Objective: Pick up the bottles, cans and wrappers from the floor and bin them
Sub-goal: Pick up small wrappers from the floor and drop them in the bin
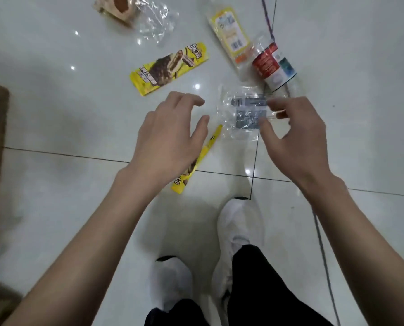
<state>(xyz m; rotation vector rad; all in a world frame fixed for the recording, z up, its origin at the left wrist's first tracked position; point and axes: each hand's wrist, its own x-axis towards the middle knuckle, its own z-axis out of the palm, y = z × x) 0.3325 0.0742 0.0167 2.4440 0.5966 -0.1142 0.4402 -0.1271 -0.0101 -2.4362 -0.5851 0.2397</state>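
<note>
Head view, clear wrapper (243, 114) pinched by right hand (297, 142)

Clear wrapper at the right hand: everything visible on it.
The clear wrapper is crumpled, see-through plastic film with a grey-blue label and a small barcode patch near its top. It sits over the white tiled floor, below the labelled bottle and right of the tip of the narrow yellow wrapper. The right hand pinches its right edge between thumb and fingers; whether it has left the floor cannot be told. The left hand is clear of it.
</note>
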